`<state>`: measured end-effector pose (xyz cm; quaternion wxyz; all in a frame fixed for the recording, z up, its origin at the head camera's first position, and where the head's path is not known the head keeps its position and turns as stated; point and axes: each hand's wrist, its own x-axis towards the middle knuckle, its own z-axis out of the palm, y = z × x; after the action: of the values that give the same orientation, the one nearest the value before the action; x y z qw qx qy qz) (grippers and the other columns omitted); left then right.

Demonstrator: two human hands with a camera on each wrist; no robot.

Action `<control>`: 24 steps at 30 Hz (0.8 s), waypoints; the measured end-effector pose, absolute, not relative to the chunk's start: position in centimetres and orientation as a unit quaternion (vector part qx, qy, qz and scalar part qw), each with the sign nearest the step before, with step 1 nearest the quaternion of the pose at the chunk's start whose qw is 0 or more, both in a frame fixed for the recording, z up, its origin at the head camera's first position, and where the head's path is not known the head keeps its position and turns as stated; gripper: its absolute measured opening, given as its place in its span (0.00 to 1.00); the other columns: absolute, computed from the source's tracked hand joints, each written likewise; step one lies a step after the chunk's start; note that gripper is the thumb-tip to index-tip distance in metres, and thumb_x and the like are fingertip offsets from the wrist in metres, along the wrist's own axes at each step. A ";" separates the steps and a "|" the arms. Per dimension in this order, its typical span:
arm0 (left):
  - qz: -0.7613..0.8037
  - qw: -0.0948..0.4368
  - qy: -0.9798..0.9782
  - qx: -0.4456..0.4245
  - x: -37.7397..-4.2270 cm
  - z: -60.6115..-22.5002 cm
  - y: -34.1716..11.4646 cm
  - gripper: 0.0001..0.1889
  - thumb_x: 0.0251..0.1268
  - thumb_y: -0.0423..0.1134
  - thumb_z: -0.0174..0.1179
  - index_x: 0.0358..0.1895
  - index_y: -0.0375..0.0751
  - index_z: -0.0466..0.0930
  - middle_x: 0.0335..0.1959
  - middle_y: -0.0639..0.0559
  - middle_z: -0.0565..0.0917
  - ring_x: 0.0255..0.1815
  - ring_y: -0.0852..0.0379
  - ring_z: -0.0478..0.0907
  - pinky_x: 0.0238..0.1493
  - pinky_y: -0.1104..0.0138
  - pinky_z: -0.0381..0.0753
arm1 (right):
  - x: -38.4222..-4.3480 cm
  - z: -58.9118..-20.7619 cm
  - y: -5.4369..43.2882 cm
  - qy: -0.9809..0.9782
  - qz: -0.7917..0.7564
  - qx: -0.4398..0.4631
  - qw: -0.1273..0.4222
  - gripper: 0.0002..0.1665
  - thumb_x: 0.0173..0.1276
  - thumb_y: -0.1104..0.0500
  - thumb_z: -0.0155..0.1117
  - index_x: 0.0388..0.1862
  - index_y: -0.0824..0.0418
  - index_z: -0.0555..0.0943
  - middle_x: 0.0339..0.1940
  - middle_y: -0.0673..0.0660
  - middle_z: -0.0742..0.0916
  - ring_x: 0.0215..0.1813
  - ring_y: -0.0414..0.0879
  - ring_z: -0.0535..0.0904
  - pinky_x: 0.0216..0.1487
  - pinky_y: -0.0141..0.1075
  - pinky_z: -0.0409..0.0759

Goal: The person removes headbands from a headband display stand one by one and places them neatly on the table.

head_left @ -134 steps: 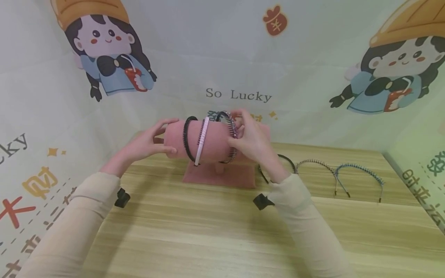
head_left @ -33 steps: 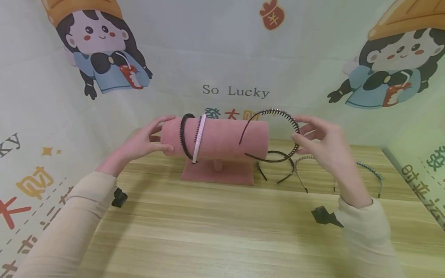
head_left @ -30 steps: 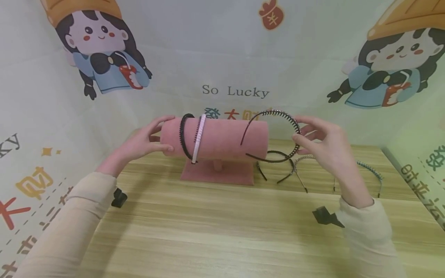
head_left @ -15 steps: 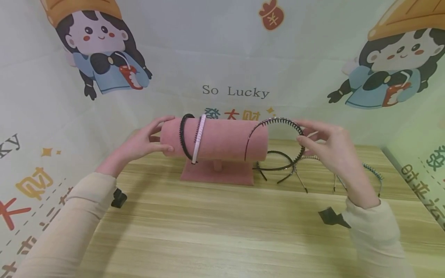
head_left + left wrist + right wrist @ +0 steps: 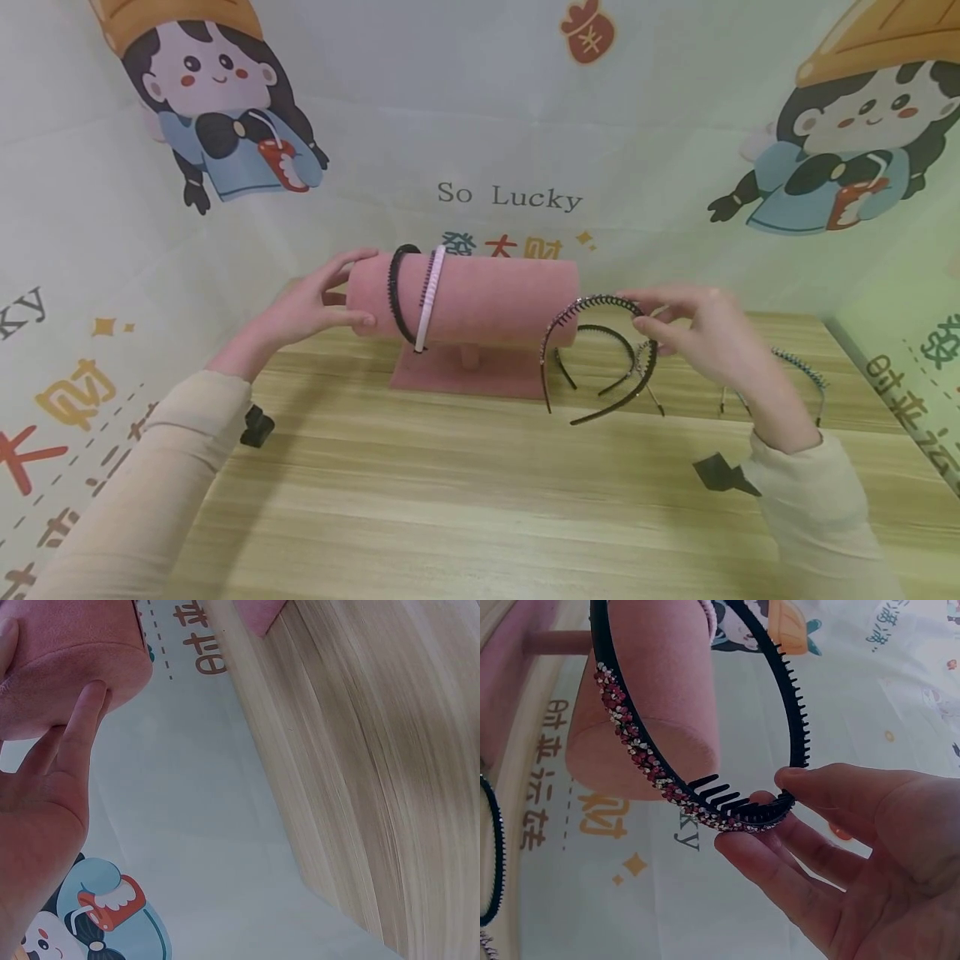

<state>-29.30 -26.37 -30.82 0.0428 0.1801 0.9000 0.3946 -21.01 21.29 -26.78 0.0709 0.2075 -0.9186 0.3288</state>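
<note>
My left hand (image 5: 311,307) grips the left end of a pink padded roll (image 5: 495,300), thumb in front; in the left wrist view a fingertip presses the roll's end face. A black toothed headband (image 5: 393,300) and a pale pink headband (image 5: 428,302) sit round the roll towards its left. With thumb and fingers, my right hand (image 5: 701,333) pinches a black toothed headband (image 5: 544,358) off the roll's right end, its tips pointing down. Red and clear rhinestones (image 5: 634,746) cover part of its outer side in the right wrist view.
The roll stands on a flat pink base (image 5: 442,381) on the wooden table (image 5: 465,500). Behind the right hand lie another black headband (image 5: 607,331), a partly hidden pale one and a blue headband (image 5: 802,367). Printed cloth (image 5: 495,125) walls the back and sides.
The rhinestone headband has come off the roll, moving right, then lower in the last half second, its tips swinging downward. My left hand keeps its place on the roll.
</note>
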 end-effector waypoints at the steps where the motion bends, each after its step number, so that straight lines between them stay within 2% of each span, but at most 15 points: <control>1: 0.394 0.043 0.900 0.179 -29.3 -30.8 -26.4 0.46 0.59 0.48 0.71 0.76 0.73 0.50 0.79 0.51 0.60 0.65 0.39 0.76 0.61 0.44 0.78 | -21.1 -26.9 21.3 -0.919 0.328 0.211 0.064 0.21 0.71 0.61 0.63 0.63 0.53 0.81 0.55 0.62 0.87 0.37 0.47 0.87 0.32 0.31 0.86; 7: 0.397 0.045 0.899 0.177 -29.1 -30.7 -26.3 0.46 0.59 0.48 0.71 0.75 0.75 0.51 0.79 0.51 0.60 0.67 0.39 0.75 0.62 0.44 0.78 | -21.4 -27.6 21.4 -0.924 0.308 0.225 0.021 0.20 0.71 0.60 0.63 0.61 0.51 0.82 0.57 0.62 0.87 0.41 0.47 0.88 0.27 0.32 0.82; 9: 0.396 0.046 0.900 0.176 -29.1 -30.7 -26.3 0.46 0.59 0.49 0.71 0.75 0.75 0.50 0.79 0.51 0.59 0.67 0.38 0.75 0.63 0.44 0.77 | -21.6 -28.0 21.4 -0.927 0.300 0.227 0.009 0.20 0.70 0.60 0.63 0.61 0.50 0.82 0.54 0.61 0.88 0.39 0.46 0.87 0.25 0.33 0.80; 16: 0.403 0.046 0.897 0.177 -29.2 -30.7 -26.3 0.46 0.59 0.48 0.71 0.76 0.72 0.51 0.79 0.51 0.60 0.67 0.38 0.75 0.62 0.44 0.77 | -22.6 -29.7 21.5 -0.926 0.278 0.256 -0.020 0.19 0.69 0.63 0.64 0.57 0.52 0.85 0.48 0.56 0.90 0.43 0.47 0.88 0.32 0.33 0.84; 24: 0.407 0.047 0.894 0.179 -29.2 -30.8 -26.3 0.46 0.59 0.48 0.71 0.75 0.74 0.51 0.79 0.52 0.60 0.67 0.39 0.75 0.62 0.44 0.77 | -23.9 -32.3 22.0 -0.917 0.268 0.287 -0.068 0.19 0.68 0.62 0.64 0.57 0.53 0.84 0.45 0.56 0.91 0.26 0.41 0.80 0.24 0.30 0.77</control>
<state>-29.15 -26.31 -30.79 0.0470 0.1787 0.8945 0.4071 -23.92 22.04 -32.33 -0.0679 0.2873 -0.9171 0.2678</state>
